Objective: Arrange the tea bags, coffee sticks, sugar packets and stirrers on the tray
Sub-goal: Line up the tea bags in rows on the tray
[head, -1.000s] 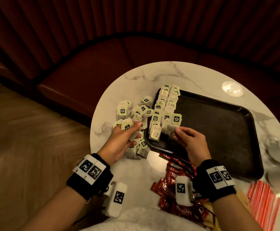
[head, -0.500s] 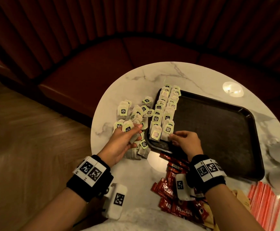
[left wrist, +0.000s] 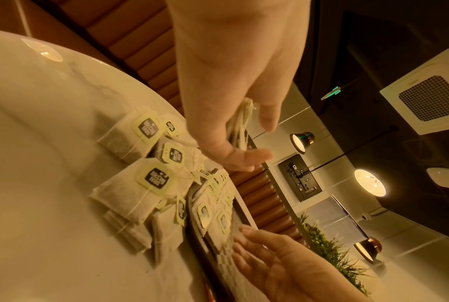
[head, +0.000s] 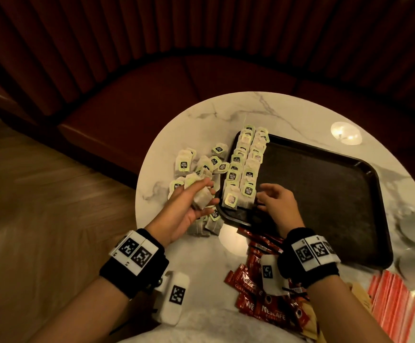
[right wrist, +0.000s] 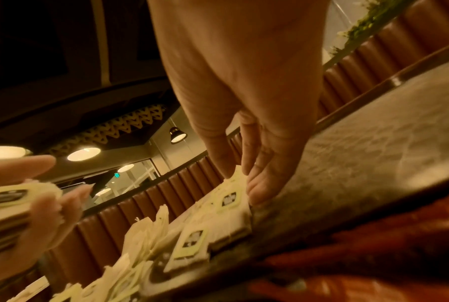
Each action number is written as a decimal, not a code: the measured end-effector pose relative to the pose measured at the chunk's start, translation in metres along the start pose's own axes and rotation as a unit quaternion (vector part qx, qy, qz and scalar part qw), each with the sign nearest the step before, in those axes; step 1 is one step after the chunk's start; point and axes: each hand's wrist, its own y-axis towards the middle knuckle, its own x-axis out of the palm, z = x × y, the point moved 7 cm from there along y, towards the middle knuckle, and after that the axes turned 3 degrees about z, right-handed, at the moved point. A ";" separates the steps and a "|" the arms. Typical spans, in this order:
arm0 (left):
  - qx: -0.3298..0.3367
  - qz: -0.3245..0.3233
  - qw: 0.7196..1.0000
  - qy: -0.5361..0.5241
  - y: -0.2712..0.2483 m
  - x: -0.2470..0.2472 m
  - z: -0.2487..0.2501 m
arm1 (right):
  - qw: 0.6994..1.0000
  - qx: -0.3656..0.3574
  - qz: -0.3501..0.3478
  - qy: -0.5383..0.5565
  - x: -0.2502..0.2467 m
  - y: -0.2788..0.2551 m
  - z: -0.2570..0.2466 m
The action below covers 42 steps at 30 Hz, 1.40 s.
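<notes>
Left hand grips a stack of pale paper tea bags; right hand hovers slack-fingered, holding nothing, over the dark rectangular tray

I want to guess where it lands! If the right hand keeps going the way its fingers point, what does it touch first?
Probably the nearest pale tea bags with green tags in the rows on the dark rectangular tray. The right hand points left toward them, fingertips already very close; whether they touch, I cannot tell.
</notes>
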 end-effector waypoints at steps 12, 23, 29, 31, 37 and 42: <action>-0.014 -0.092 0.996 0.018 -0.010 0.037 -0.001 | 0.970 -0.030 -0.201 0.136 0.048 -0.073 -0.053; 0.054 -0.029 0.998 0.029 -0.004 0.023 0.004 | 0.951 -0.010 -0.195 0.239 0.036 -0.070 -0.046; 0.081 -0.054 0.992 0.075 -0.006 0.027 0.008 | 0.964 -0.026 -0.169 0.204 0.022 -0.069 -0.041; 0.078 -0.058 0.992 0.081 -0.006 0.028 0.008 | 0.973 -0.032 -0.135 0.182 0.014 -0.063 -0.035; 0.050 -0.043 0.997 0.051 -0.007 0.016 0.006 | 0.986 0.045 -0.025 0.159 -0.009 -0.034 0.001; 0.041 -0.010 0.998 0.050 -0.006 0.006 0.003 | 0.997 0.074 -0.020 -0.011 -0.005 -0.025 0.027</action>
